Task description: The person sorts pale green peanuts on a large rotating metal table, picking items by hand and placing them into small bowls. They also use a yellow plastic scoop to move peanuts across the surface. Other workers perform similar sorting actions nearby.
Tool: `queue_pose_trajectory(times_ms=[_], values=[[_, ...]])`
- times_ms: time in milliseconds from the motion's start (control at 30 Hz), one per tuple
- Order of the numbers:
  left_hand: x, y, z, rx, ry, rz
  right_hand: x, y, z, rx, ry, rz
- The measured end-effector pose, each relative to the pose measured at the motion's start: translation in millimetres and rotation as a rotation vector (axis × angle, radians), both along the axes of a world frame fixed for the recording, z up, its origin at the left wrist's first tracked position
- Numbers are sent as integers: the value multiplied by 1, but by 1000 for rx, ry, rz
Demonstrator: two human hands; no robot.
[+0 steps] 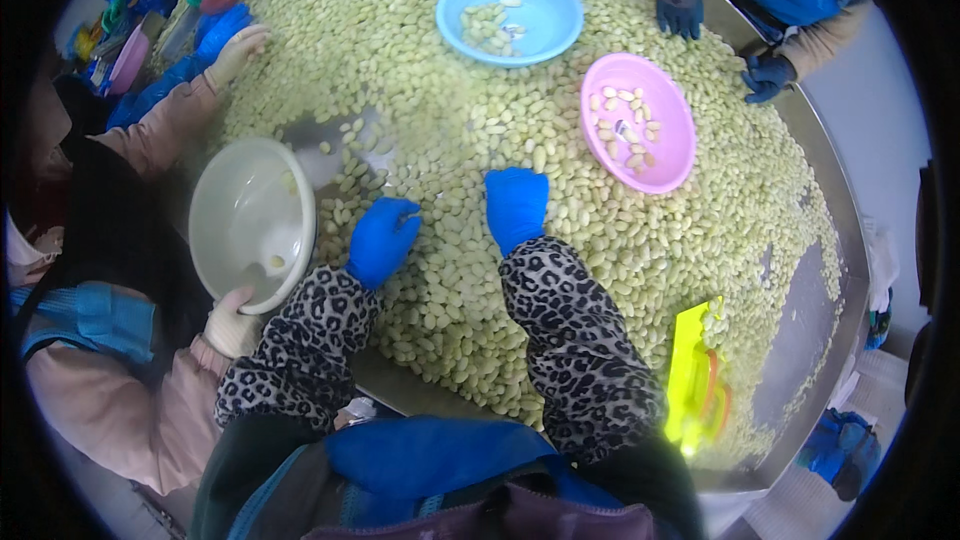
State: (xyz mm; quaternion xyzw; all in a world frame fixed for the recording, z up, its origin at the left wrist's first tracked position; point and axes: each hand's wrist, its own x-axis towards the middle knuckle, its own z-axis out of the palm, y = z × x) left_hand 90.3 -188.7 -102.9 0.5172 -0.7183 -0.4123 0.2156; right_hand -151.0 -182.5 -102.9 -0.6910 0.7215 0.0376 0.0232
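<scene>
Pale green oval beans or kernels (457, 255) cover a wide metal table in a loose layer. My left hand (383, 241), in a blue glove, rests low over them with its thumb and fingers curled; whether anything is between them cannot be told. My right hand (516, 206), also gloved in blue, lies on the heap with its fingertips hidden. Beyond it and to the right, a pink plastic basin (679, 131) stands tilted, with some kernels inside. Farther off, a light blue basin (555, 19) holds a small pile of them.
At left, a co-worker's gloved hand (236, 326) holds a whitish basin (217, 202); the other hand (238, 52) is farther up. Across the table are another person's grey-blue gloved hands (679, 4). A yellow-green scoop (686, 367) lies at right, near the raised metal rim (844, 187).
</scene>
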Motion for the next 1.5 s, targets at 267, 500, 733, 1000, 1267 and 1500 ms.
queue_pose_trajectory(times_ms=[267, 500, 733, 1000, 1267, 1500], values=[[-39, 5, 24, 55, 27, -117, 1, 0, 2, 74, 8, -33], [-81, -32, 35, -67, 111, -64, -54, 6, 103, -349, -307, -152], [-189, -42, 37, -339, 130, -329, -117, 39, 138, -298, -504, -476], [-214, -53, 8, -369, -332, -514, -92, 39, 35, -272, -529, -385], [-136, -55, 3, -306, -219, -323, -79, -16, 23, -166, -170, -294], [-72, -30, 3, 280, 250, 80, -62, -21, 14, 8, -1, -188]])
